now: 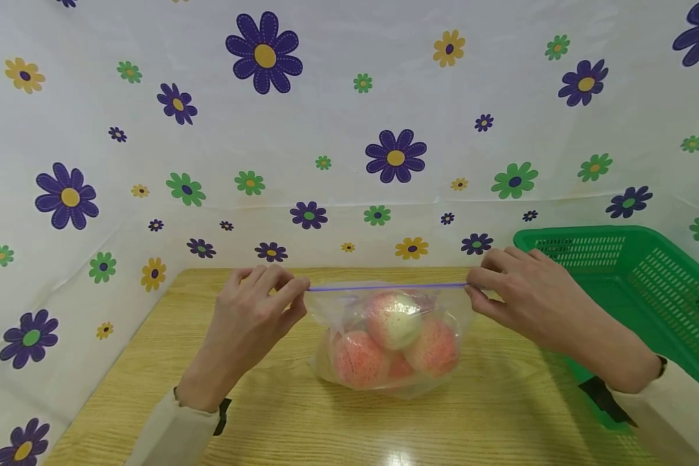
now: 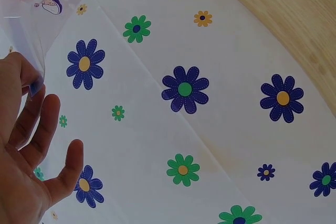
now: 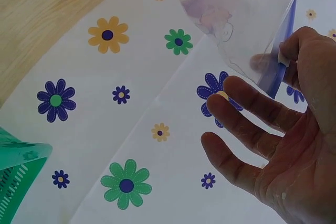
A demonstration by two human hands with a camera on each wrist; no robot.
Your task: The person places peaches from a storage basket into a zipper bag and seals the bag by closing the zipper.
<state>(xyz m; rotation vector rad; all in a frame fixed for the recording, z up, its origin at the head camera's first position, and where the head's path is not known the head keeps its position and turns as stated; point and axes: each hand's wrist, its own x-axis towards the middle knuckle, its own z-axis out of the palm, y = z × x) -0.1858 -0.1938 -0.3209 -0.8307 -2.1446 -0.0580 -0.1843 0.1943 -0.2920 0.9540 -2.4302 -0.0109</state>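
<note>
A clear zip bag [image 1: 326,362] with a purple zip strip [image 1: 387,287] stands upright on the table, several red-and-yellow peaches [image 1: 360,359] inside. My left hand [image 1: 253,317] pinches the left end of the strip between thumb and index finger. At the other end, my right hand [image 1: 530,298] pinches the strip. In the right wrist view a small whitish piece [image 3: 284,59] shows under the thumb, perhaps a slider; the other fingers are spread away from the bag. The strip is taut and level between both hands. Whether the zip is closed cannot be told.
A green plastic basket [image 1: 606,285] with slotted walls stands at the right, partly behind my right forearm. The wooden table [image 1: 268,421] reaches back to a white flower-printed sheet [image 1: 338,123] hanging behind and along the sides.
</note>
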